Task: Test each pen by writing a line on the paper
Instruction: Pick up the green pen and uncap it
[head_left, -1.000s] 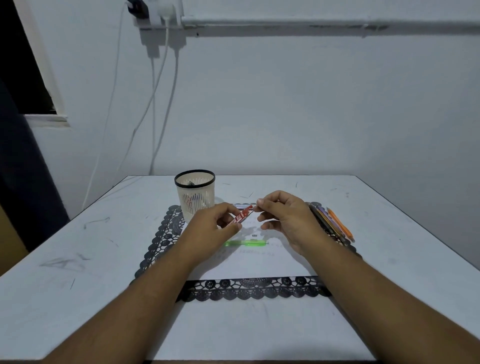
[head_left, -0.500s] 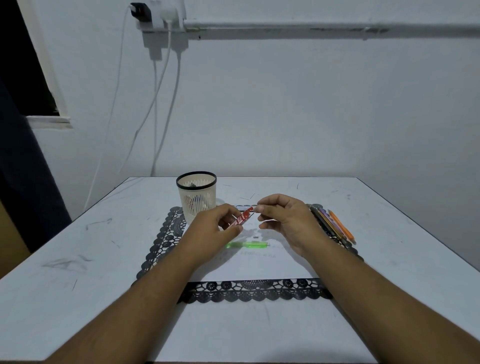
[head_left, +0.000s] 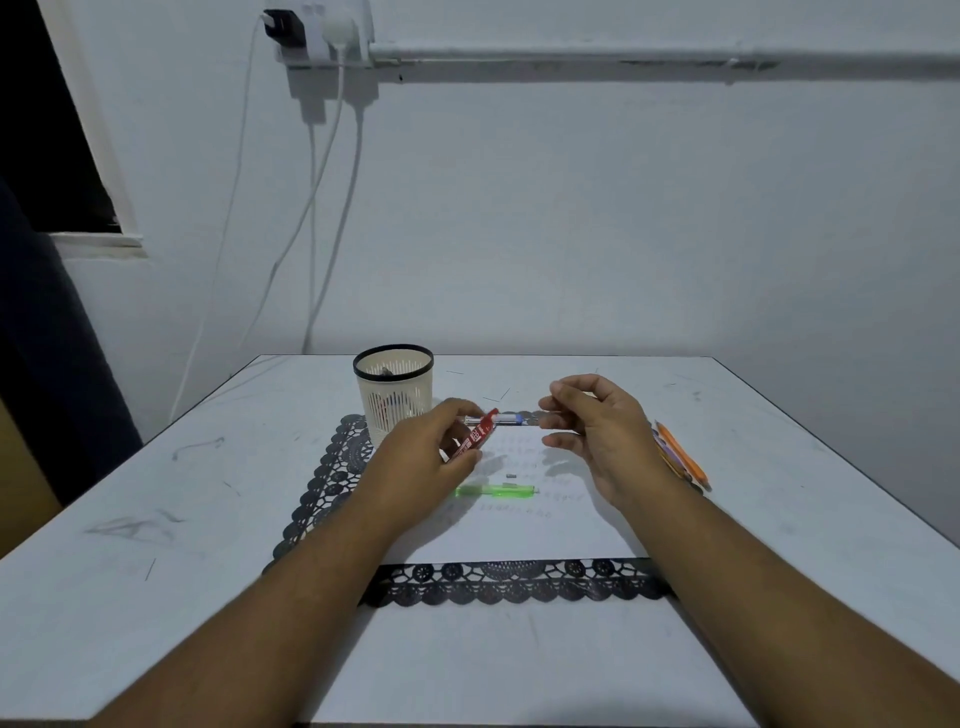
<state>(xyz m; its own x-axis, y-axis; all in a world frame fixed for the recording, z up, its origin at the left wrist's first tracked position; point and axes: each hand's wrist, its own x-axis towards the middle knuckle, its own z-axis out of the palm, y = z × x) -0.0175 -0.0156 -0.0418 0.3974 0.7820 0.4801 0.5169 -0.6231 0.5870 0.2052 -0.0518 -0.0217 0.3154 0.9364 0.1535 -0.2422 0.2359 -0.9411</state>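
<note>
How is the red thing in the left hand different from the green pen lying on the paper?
The red tube is held off the paper by the left hand and tilted; the green pen lies flat, untouched. The red tube is opaque with white print; the green pen looks translucent. The red tube appears shorter. Both are slim.

A scuffed white square table (head_left: 156, 519) bore a black lace-patterned placemat (head_left: 322, 483), with orange pens (head_left: 685, 460) beside it.

Both forearms extend forward. Left hand (head_left: 434, 452): fingers curled, gripping a red tube (head_left: 474, 437). Right hand (head_left: 597, 431): raised to its right, thumb and forefinger pinched, remaining fingers loosely curled
</note>
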